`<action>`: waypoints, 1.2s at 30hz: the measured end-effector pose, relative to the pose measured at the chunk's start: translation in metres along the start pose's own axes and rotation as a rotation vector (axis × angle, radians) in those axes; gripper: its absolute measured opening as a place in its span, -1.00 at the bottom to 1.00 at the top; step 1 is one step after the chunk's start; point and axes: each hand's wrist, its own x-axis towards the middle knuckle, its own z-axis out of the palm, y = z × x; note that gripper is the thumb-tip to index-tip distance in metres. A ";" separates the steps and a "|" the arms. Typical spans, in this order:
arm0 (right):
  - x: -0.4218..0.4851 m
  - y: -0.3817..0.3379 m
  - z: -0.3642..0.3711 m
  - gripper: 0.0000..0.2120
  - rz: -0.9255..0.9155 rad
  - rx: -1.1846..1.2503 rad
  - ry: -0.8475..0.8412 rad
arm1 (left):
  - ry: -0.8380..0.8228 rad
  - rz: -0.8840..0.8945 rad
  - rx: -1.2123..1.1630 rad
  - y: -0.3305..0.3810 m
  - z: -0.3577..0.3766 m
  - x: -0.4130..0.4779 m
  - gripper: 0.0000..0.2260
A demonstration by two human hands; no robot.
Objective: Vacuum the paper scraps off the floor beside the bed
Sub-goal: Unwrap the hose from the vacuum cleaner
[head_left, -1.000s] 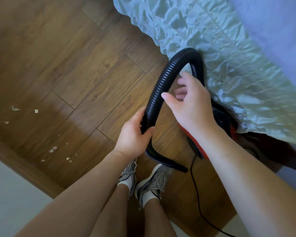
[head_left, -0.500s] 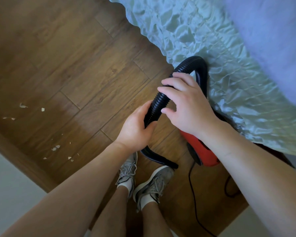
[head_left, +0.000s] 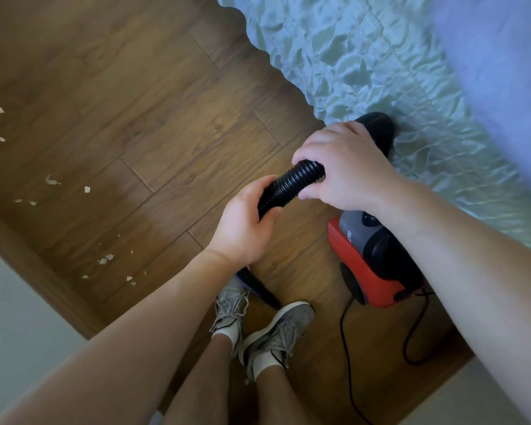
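Floor [head_left: 166,133]: wood-grain planks, smooth and hard, running beside the bed. Bed cover [head_left: 380,72]: pale green, quilted and glossy, its scalloped edge hanging down to the boards.

Vacuum cleaner [head_left: 377,286]: a compact red canister with a grey top, standing on the floor against the cover's edge. Its thin black cord [head_left: 347,348] loops loosely behind it. It appears light enough to drag by the hose.

Hose [head_left: 292,182]: black, ribbed and tubular, arching from the canister to the person. Judged flexible along its length but firm across it; the ribs should give a secure hold. The best grip is low down, near the smooth tapered nozzle [head_left: 258,288], which points down just beside the grey laced shoes [head_left: 276,329].

Right hand [head_left: 347,170]: fingers wrapped over the hose's upper stretch. Left hand [head_left: 242,228]: curled round the hose just below it.

Paper scraps [head_left: 87,189]: small, pale and torn, scattered across the boards well to the person's left. They are light and none has been collected yet.
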 end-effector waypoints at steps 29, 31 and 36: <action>-0.034 -0.010 -0.020 -0.70 0.260 0.359 0.339 | 0.369 -0.515 -0.432 0.045 -0.007 0.008 -0.27; -0.038 -0.013 -0.016 -0.68 0.268 0.375 0.352 | 0.395 -0.516 -0.512 0.045 -0.010 0.013 -0.25; -0.050 -0.023 -0.004 -0.67 0.265 0.402 0.351 | 0.469 -0.570 -0.760 0.043 -0.019 0.027 -0.30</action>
